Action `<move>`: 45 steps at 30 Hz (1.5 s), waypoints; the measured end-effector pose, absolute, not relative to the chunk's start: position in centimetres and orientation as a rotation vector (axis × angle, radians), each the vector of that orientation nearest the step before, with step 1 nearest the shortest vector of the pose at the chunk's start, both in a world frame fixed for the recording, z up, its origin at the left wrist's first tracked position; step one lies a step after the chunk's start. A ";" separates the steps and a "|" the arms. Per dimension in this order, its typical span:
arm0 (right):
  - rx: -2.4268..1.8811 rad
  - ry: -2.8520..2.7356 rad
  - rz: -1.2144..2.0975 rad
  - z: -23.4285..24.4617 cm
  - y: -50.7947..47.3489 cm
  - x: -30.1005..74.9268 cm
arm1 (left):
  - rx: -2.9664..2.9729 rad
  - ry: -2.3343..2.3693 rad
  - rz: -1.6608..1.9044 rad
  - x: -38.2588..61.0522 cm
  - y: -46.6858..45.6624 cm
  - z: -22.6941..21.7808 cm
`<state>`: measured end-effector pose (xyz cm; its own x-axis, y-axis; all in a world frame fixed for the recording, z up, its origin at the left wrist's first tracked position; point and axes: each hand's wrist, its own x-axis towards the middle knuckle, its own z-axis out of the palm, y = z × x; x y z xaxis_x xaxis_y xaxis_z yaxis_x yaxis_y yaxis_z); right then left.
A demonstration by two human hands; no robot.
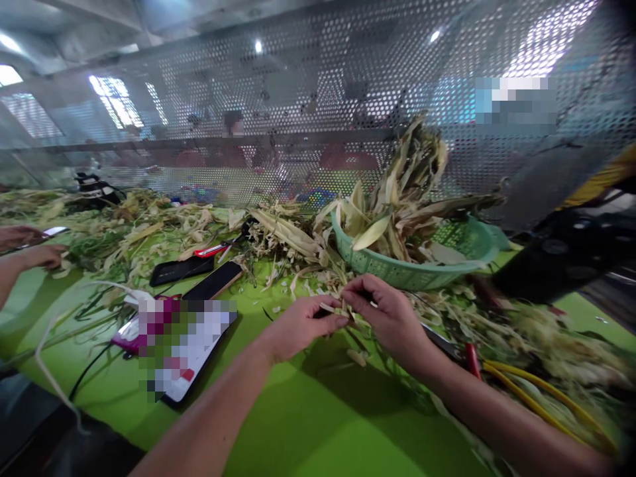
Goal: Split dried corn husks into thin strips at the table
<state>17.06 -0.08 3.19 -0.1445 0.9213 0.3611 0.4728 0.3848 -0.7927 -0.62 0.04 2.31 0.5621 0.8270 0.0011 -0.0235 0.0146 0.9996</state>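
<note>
Low over the green table (pixel 348 424), my left hand (pixel 303 326) pinches a pale, narrow strip of dried plant, apparently corn husk (pixel 344 309), between thumb and fingers. My right hand (pixel 385 310) meets it from the other side, its thumb and fingertips closed on the same strip. The fingers partly cover the piece. A few pale scraps (pixel 356 358) lie just below the hands. Right behind them stands a green plastic basket (pixel 422 271), heaped with long dried corn husks (pixel 397 212).
Several phones, among them a dark one (pixel 213 281), and a pink device with cables (pixel 130 334) lie at left. A red cutter (pixel 211 250) rests behind them. Another person's hands (pixel 37 255) are at far left. Husk litter, a red-handled tool (pixel 472 361) and yellow loops (pixel 541 391) lie right.
</note>
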 end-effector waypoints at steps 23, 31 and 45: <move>-1.083 -1.985 0.724 3.9 0.6 16.9 | 1.614 0.887 0.734 0.5 0.0 1.3; -1.082 -1.739 0.804 3.3 0.2 16.6 | 1.601 0.827 0.693 0.8 -0.4 1.4; -1.144 -1.399 1.044 3.7 1.2 17.7 | 0.731 0.766 0.972 0.3 0.1 2.2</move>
<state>17.70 1.24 3.71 -0.0448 0.9839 0.1733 0.1138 0.1774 -0.9775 0.33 0.09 2.23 0.3572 0.9052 -0.2303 -0.4354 0.3795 0.8163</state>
